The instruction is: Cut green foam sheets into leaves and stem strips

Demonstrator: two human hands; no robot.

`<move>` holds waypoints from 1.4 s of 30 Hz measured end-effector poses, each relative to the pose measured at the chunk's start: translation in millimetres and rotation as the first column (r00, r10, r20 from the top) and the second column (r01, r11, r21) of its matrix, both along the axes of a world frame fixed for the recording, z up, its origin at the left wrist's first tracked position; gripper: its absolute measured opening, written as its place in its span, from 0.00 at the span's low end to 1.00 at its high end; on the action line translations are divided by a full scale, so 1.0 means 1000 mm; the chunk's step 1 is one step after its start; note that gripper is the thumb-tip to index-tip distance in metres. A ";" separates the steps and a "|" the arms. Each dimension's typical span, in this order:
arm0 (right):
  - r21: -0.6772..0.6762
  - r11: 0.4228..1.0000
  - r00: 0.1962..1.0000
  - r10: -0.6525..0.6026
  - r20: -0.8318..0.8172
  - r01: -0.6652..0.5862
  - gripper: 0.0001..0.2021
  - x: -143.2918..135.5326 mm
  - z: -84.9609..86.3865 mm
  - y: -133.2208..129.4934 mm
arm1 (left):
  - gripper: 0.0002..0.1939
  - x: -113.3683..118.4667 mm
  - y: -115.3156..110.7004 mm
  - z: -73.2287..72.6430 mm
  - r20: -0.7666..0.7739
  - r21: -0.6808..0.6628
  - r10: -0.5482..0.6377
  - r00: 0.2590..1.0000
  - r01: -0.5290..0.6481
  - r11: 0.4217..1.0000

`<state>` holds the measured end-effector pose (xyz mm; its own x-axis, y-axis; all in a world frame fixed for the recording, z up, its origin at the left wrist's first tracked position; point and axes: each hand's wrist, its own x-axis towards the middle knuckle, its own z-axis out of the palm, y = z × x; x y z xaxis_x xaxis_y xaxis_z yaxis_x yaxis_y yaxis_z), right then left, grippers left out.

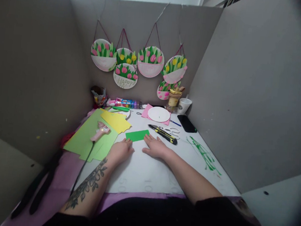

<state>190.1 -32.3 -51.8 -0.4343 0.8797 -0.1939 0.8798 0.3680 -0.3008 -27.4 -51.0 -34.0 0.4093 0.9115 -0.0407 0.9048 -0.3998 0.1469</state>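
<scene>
Nearest, left hand [121,150] and right hand [154,146] flat and released on the white bench [144,173], fingertips at the near edge of a small green paper piece [137,135], gripping nothing. Piece seemingly cut already, not yet shaped or stuck. Left of it, pink glue gun [100,131] on light green sheets [89,139]; right, utility knife [163,133] and scissors [171,130]. Further, blank paper plate [159,114]. On the back wall, finished tulip plates [139,64].

Green paper rect. [137,135], flat, center mat
</scene>
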 end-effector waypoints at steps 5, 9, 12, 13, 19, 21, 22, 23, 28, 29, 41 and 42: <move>0.030 0.996 0.995 -0.083 0.050 0.081 0.39 0.011 0.001 0.002 | 0.13 0.001 -0.002 0.000 0.006 0.042 -0.007 1.000 0.007 0.999; 0.126 0.978 0.982 -0.174 0.073 0.164 0.35 0.012 0.003 0.001 | 0.12 0.001 -0.003 -0.002 0.018 0.061 -0.013 1.000 0.012 0.998; 0.248 0.953 0.981 -0.189 0.031 0.176 0.26 0.012 0.006 0.000 | 0.11 0.000 -0.002 0.000 0.037 0.063 -0.016 0.999 0.014 0.998; 0.290 0.941 0.982 -0.189 0.011 0.178 0.24 0.011 0.007 0.000 | 0.10 0.000 -0.002 0.001 0.044 0.063 -0.011 0.999 0.008 0.998; 0.396 0.882 0.967 -0.236 -0.095 0.254 0.25 0.008 0.010 -0.002 | 0.10 0.000 -0.004 0.009 0.086 0.046 0.034 0.996 -0.038 0.998; 0.395 0.883 0.967 -0.229 -0.112 0.255 0.24 0.007 0.010 -0.004 | 0.10 -0.001 -0.004 0.010 0.084 0.051 0.030 0.996 -0.035 0.998; 0.386 0.897 0.976 -0.188 -0.110 0.216 0.22 0.006 0.010 -0.005 | 0.10 -0.001 -0.004 0.010 0.080 0.058 0.029 0.996 -0.033 0.998; 0.371 0.916 0.988 -0.121 -0.100 0.150 0.19 0.005 0.010 -0.007 | 0.10 -0.001 -0.004 0.009 0.073 0.068 0.027 0.997 -0.032 0.997; 0.268 0.962 0.995 0.079 -0.055 -0.061 0.21 -0.006 0.003 -0.008 | 0.10 -0.002 -0.003 0.007 0.058 0.090 0.032 0.998 -0.037 0.995; 0.261 0.964 0.996 0.075 -0.056 -0.058 0.24 -0.008 0.000 -0.006 | 0.10 -0.002 -0.002 0.006 0.062 0.083 0.035 0.997 -0.040 0.996; 0.026 0.988 0.617 -0.073 -0.784 0.150 0.28 -0.009 -0.008 0.004 | 0.24 -0.004 0.018 -0.011 0.820 0.077 0.166 0.548 -0.392 0.917; -0.065 0.990 0.510 -0.120 -0.852 0.124 0.29 -0.012 -0.007 0.003 | 0.25 -0.001 0.017 -0.012 0.855 -0.063 0.228 0.466 -0.344 0.937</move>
